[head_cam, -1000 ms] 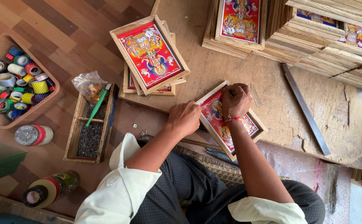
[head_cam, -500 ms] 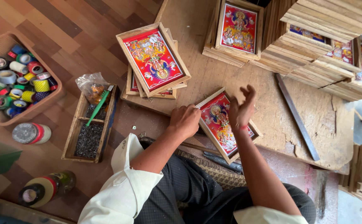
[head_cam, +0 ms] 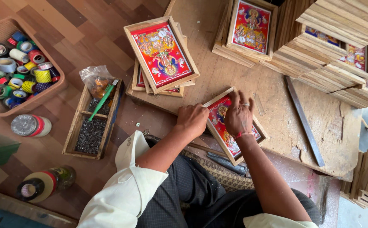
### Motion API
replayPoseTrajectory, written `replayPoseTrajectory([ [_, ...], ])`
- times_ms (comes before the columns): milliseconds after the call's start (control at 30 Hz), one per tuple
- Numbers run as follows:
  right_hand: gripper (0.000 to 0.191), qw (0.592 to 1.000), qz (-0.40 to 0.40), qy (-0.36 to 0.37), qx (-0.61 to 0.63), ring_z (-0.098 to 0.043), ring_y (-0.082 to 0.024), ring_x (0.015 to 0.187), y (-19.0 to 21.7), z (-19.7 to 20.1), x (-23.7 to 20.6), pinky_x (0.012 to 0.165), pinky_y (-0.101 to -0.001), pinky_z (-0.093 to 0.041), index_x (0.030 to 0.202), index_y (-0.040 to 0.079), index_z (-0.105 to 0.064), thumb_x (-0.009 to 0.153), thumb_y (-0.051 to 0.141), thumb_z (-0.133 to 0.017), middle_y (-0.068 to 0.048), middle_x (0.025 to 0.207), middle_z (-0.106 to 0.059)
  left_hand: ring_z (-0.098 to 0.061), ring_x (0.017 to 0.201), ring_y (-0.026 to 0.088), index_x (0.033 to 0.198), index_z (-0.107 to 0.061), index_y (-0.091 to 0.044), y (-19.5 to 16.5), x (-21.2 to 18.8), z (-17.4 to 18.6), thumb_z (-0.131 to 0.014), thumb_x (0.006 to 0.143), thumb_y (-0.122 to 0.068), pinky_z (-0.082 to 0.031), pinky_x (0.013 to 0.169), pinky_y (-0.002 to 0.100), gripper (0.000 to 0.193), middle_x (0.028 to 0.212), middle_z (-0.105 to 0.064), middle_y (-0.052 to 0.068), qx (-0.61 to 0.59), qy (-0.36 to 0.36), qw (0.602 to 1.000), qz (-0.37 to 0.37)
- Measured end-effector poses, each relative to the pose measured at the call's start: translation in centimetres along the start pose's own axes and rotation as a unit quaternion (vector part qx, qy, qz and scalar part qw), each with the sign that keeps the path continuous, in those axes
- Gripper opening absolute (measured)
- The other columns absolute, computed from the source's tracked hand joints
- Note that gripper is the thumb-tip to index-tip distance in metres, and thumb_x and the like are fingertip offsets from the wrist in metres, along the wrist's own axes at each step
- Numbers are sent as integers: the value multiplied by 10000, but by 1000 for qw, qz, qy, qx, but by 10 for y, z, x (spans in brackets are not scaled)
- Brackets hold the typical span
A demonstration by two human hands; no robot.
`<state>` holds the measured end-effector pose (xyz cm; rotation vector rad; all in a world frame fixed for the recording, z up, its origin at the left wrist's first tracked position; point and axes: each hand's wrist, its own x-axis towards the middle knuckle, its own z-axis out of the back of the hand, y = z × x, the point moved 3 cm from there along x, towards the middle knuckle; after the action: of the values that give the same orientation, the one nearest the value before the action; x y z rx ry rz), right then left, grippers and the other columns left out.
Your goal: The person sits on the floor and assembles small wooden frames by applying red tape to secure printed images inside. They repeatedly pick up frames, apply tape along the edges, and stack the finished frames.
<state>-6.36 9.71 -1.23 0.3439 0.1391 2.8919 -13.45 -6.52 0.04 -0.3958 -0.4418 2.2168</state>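
Worn wooden board point(head_cam: 302, 126) lies before you. Your left hand point(head_cam: 192, 120) and right hand point(head_cam: 238, 116) both press flat, unclenched, on the small wood-framed red picture point(head_cam: 234, 126), which runs diagonally away leftward.

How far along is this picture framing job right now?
Done: a stack of framed pictures lies on the wooden board, and another sits farther back. In hand: the left hand and right hand press on a framed picture at the board's edge. Left: many stacked wooden frames on the right, some already holding pictures.
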Motion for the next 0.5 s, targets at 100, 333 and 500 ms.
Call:
replayPoseTrajectory([
  [100, 515, 989, 133, -6, 67, -484, -310, 1437, 17, -1, -19, 1247, -558, -237, 1405, 69, -487, 893, 16, -518, -120, 1359, -694, -747, 892, 316, 936, -736, -51, -1, -1, -3, -716, 843, -72, -596, 774, 486, 97, 1025, -737, 136, 1, -32, 999, -6],
  [333, 491, 985, 172, -12, -3, -479, -299, 1465, 8, 14, -4, 1304, -613, -188, 1405, 125, -452, 941, -29, -499, -15, 1318, -731, -756, 789, 267, 958, -712, -31, 1, 3, -7, -691, 884, -62, -617, 668, 416, 83, 1005, -730, 143, 9, 20, 1000, 10],
  [500, 514, 999, 27, -1, -22, -522, -336, 1409, -11, 16, 10, 1212, -562, -232, 1372, 148, -543, 889, -23, -511, -50, 1280, -740, -749, 765, 239, 963, -719, -30, 2, 5, -6, -676, 900, -39, -613, 655, 393, 77, 1015, -737, 139, -1, 49, 999, 23],
])
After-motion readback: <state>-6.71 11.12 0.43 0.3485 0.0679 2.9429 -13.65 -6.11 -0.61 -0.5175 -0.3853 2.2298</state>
